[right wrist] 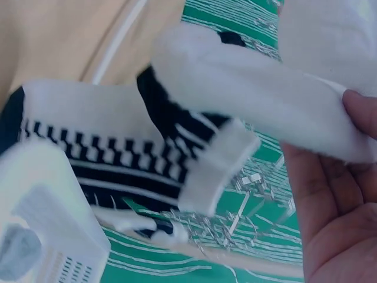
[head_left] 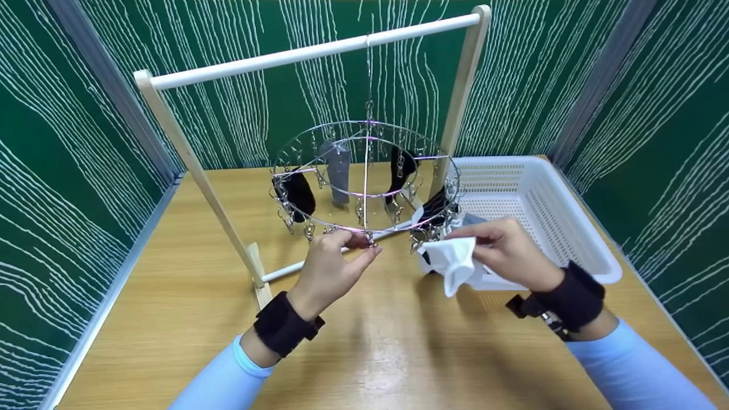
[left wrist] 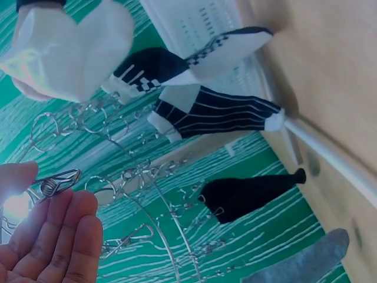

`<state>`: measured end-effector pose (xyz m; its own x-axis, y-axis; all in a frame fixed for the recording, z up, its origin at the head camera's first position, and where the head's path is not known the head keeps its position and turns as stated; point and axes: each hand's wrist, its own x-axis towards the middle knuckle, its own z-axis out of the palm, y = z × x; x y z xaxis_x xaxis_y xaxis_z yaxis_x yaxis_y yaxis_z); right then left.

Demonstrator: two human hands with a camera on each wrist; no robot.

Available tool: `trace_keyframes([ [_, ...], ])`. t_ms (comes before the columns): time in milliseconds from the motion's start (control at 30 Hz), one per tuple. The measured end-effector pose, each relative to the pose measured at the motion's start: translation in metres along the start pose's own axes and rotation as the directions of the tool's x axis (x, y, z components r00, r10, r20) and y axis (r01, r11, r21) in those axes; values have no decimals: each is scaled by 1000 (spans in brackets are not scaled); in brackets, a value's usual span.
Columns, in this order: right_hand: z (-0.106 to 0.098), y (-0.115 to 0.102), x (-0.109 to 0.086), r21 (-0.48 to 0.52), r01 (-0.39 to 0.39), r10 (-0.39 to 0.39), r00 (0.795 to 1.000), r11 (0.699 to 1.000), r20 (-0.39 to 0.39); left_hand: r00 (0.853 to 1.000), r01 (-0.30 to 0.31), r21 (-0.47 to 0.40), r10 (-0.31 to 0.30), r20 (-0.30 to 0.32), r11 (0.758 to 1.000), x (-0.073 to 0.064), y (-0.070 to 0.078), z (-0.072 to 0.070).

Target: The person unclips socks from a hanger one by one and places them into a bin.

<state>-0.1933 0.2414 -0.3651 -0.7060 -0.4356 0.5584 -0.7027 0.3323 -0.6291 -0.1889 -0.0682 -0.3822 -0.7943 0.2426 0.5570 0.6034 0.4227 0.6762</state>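
Observation:
A round metal drying hanger with rings of small clips hangs from a rack. My left hand pinches one wire clip at the hanger's near edge between thumb and fingers. To its right, my right hand holds a white sock by one end, the rest drooping. Several socks hang from other clips: a black sock at the left, a grey sock and another black sock farther back. At the right hang a striped sock and a checkered black-and-white sock.
The rack's white top bar rests on wooden posts; a low white bar runs between them. Behind my right hand stands a white plastic basket with a grey item inside. Green walls with white lines surround the wooden table.

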Motion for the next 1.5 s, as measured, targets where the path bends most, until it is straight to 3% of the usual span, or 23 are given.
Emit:
trace_keyframes([
  [267, -24, -2, 6, -20, 38, -39, 997, 999, -62, 1000, -4, -10, 4, 1, 1000, 0, -1, -1],
  [600, -57, -2, 10, -71, -121, 107, 979, 990, -174, 1000, 17, -9, -17, 21, 1000, -1, 0, -1],
  [900, -77, 27, 16, -202, -217, 167, 956, 955, -240, 1000, 14, -17, -14, 22, 1000, -1, 0, 0],
  [1100, -81, 50, 23, -346, -254, 192, 960, 903, -203, 1000, -7, -19, 7, -1, 1000, 0, 0, -1],
  [1167, -84, 56, 25, -378, -282, 232, 957, 882, -171, 1000, -9, -17, 9, -4, 1000, 0, 0, -1],
  [1367, -91, 75, 27, -467, -363, 375, 924, 806, -72, 1000, -6, -13, 6, 8, 1000, 1, 1, -2],
  [1500, -92, 90, 28, -494, -365, 414, 910, 789, -11, 1000, 2, -14, -2, 13, 1000, 0, 2, -2],
])
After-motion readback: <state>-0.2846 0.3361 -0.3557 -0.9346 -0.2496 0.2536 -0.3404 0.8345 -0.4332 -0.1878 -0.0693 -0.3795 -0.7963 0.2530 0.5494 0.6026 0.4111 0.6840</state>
